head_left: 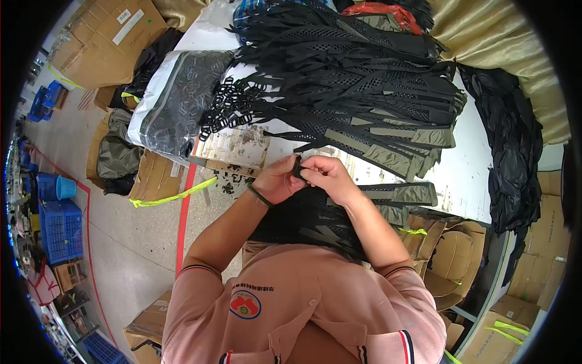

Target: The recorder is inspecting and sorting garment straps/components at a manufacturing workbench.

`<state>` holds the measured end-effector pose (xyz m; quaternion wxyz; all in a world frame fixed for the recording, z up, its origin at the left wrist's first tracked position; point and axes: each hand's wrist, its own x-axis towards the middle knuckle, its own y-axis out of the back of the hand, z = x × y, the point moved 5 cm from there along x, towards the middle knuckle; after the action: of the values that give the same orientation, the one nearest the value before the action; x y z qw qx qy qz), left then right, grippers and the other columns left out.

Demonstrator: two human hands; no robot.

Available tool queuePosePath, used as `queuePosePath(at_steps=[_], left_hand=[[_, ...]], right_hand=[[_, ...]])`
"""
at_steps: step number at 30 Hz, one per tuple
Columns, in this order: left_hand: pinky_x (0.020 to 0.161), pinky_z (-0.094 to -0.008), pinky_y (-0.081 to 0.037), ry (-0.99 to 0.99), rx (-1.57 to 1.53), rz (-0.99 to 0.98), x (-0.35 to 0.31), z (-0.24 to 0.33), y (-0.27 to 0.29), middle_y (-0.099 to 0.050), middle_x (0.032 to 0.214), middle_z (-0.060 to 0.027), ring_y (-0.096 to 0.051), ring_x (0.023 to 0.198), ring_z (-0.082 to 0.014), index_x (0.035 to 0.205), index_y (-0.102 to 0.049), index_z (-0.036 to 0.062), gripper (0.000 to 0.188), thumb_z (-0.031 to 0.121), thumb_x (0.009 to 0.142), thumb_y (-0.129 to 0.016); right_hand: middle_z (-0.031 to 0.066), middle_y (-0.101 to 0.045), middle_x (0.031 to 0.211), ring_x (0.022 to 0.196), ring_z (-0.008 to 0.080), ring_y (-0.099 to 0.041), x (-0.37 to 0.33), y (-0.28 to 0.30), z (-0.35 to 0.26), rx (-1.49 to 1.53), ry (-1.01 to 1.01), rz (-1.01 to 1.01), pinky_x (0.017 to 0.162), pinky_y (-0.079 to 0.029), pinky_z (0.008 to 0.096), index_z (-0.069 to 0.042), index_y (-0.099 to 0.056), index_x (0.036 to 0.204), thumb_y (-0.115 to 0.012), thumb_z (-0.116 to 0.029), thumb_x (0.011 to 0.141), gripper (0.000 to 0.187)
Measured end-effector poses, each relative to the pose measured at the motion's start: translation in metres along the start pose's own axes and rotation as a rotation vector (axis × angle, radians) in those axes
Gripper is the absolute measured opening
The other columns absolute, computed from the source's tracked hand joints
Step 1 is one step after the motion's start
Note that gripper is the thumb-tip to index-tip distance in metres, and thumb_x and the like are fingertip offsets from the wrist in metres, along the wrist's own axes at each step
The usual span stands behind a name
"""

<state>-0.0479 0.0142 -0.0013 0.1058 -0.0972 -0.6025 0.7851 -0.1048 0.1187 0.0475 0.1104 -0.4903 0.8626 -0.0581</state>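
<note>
In front of my chest, my left hand [277,181] and my right hand [330,177] meet, fingers pinched together. Between them they grip a small black strap end [297,167]; my fingers hide whether a buckle sits on it. Below them, more black straps [297,221] with olive strips lie over my lap. Just beyond my hands, a large heap of black mesh straps [364,91] with olive fabric panels covers the table. A pile of small black plastic buckles [225,108] lies at the left of that heap, beside a clear bag of buckles [188,91].
The white table [476,158] has a worn front edge. Black fabric [509,151] hangs over its right side. Open cardboard boxes [154,176] stand at the left and below the table at right. Several small black pieces [229,181] lie on the floor. Blue crates [60,227] stand far left.
</note>
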Motion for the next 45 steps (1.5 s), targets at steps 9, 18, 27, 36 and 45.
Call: queuePosePath(at_steps=[9,18,27,36,45], left_hand=[[0.071,-0.0268,-0.041,-0.025,0.060,0.123,0.002,-0.001,-0.005,-0.055,0.082,0.0013,-0.043,0.066,-0.0079,0.103,-0.058,0.0078,0.023,0.029,0.096,-0.051],[0.061,-0.0234,-0.040,-0.058,0.171,0.254,-0.001,0.002,-0.007,-0.055,0.077,0.0016,-0.046,0.064,-0.0081,0.091,-0.058,0.0097,0.013,0.021,0.096,-0.053],[0.058,-0.0233,-0.041,-0.077,0.254,0.412,-0.005,-0.003,0.001,-0.057,0.077,-0.0011,-0.051,0.066,-0.0098,0.090,-0.056,0.0062,0.014,0.019,0.095,-0.055],[0.058,-0.0248,-0.042,-0.043,0.361,0.351,-0.007,-0.001,-0.005,-0.056,0.076,-0.0021,-0.051,0.063,-0.0113,0.089,-0.057,0.0052,0.014,0.017,0.096,-0.053],[0.058,-0.0244,-0.042,0.013,0.362,0.381,-0.007,-0.002,-0.007,-0.056,0.075,-0.0016,-0.050,0.062,-0.0101,0.092,-0.057,0.0052,0.015,0.019,0.095,-0.055]], right_hand=[[-0.0013,-0.062,0.081,0.070,0.0048,-0.055,-0.002,-0.002,-0.015,0.081,-0.011,0.126,0.064,-0.041,0.0200,-0.003,-0.063,0.093,-0.059,-0.006,0.089,0.006],[0.0044,-0.058,0.071,0.065,0.0168,-0.055,-0.008,-0.001,-0.042,-0.720,0.404,0.130,0.075,-0.042,0.0282,0.000,-0.063,0.085,-0.066,-0.004,0.080,0.007],[0.0068,-0.054,0.065,0.062,0.0242,-0.054,-0.028,-0.020,-0.052,-1.115,0.596,0.251,0.077,-0.041,0.0323,-0.004,-0.062,0.079,-0.066,-0.004,0.075,0.006],[0.0084,-0.057,0.066,0.064,0.0223,-0.056,-0.029,-0.015,-0.053,-0.891,0.527,0.161,0.082,-0.045,0.0337,-0.001,-0.061,0.079,-0.067,-0.004,0.079,0.007],[0.0049,-0.063,0.070,0.067,0.0169,-0.062,-0.024,0.008,-0.013,-0.083,-0.018,0.275,0.087,-0.046,0.0351,-0.005,-0.064,0.089,-0.070,-0.006,0.079,0.012]])
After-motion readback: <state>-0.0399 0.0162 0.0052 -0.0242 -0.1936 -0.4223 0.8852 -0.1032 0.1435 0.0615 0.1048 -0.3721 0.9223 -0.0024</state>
